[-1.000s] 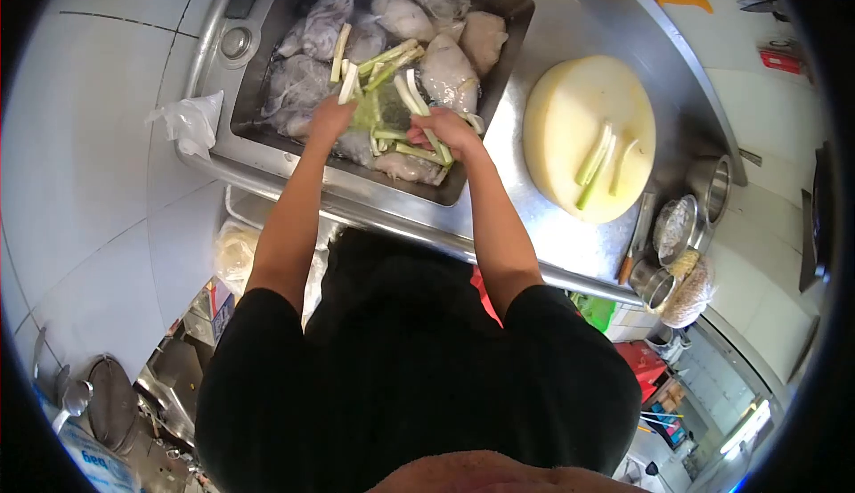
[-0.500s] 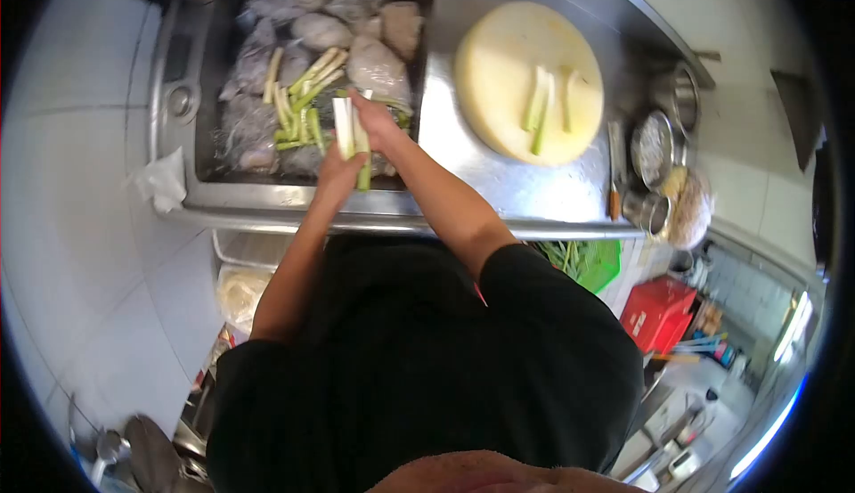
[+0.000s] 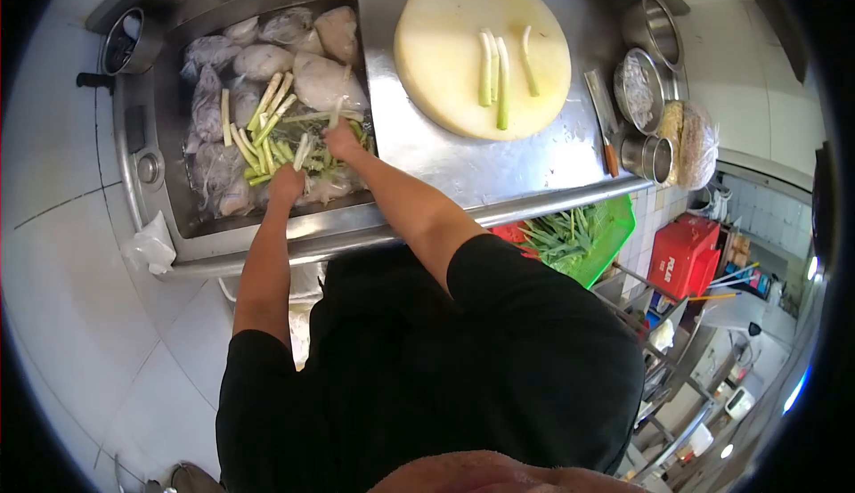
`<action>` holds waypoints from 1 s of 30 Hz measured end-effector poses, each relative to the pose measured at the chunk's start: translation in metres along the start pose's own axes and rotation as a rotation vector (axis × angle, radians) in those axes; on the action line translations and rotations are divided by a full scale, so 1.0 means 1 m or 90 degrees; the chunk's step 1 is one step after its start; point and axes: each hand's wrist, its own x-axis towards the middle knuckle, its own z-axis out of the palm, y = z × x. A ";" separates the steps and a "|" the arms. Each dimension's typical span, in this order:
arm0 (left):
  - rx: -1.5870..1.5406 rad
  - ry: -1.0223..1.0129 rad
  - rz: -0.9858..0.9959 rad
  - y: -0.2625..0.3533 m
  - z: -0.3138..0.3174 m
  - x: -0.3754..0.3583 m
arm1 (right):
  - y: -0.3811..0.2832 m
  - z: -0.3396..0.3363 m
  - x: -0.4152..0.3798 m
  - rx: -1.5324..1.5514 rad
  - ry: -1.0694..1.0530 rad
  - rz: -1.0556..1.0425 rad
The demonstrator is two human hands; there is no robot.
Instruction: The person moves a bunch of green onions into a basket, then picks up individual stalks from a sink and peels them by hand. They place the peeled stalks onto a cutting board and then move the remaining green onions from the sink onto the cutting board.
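Observation:
Both hands are low in the metal sink (image 3: 169,39), over water and a heap of cut leek stalks (image 3: 258,137). My left hand (image 3: 286,187) is closed around the lower end of a pale leek stalk (image 3: 303,150) near the sink's front side. To its right, my right hand (image 3: 344,142) is closed on another leek stalk, whose white end (image 3: 337,112) sticks up from the fingers. Pale lumps in clear plastic bags (image 3: 263,63) lie behind and left of the heap. The fingertips of both hands are partly hidden.
A round cutting board (image 3: 436,48) with several leek stalks (image 3: 503,83) stands right of the sink. Farther right lie a cleaver (image 3: 602,114), metal bowls (image 3: 648,21) and a bagged item (image 3: 699,146). Below the counter edge is a green basket (image 3: 613,244) of leek greens.
My hands have come apart and gone lower into the sink. Earlier they held leek stalks together above the heap. The camera view has shifted, too.

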 end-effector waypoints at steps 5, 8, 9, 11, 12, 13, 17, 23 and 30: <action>-0.216 0.011 -0.082 0.061 -0.056 -0.014 | -0.120 -0.092 -0.088 -0.107 -0.044 -0.182; -0.407 0.179 0.013 0.147 -0.092 -0.083 | -0.162 -0.143 -0.131 0.354 -0.175 -0.041; -0.400 0.206 0.072 0.174 -0.087 -0.095 | -0.176 -0.163 -0.149 0.253 -0.137 -0.095; -0.352 0.173 0.205 0.230 -0.098 -0.119 | -0.203 -0.210 -0.180 0.110 -0.065 -0.113; -0.342 0.106 0.234 0.251 -0.101 -0.119 | -0.210 -0.233 -0.188 0.068 -0.030 -0.076; -0.356 0.036 0.355 0.264 -0.097 -0.110 | -0.134 -0.238 -0.130 0.065 0.075 -0.134; -0.423 -0.004 0.655 0.305 -0.082 -0.107 | -0.160 -0.353 -0.137 -0.069 0.218 -0.154; -0.509 0.058 0.468 0.240 -0.055 -0.094 | -0.134 -0.389 -0.091 -0.447 0.325 -0.202; -0.094 0.073 -0.090 0.041 -0.031 -0.035 | -0.138 -0.363 -0.118 -0.198 0.496 -0.320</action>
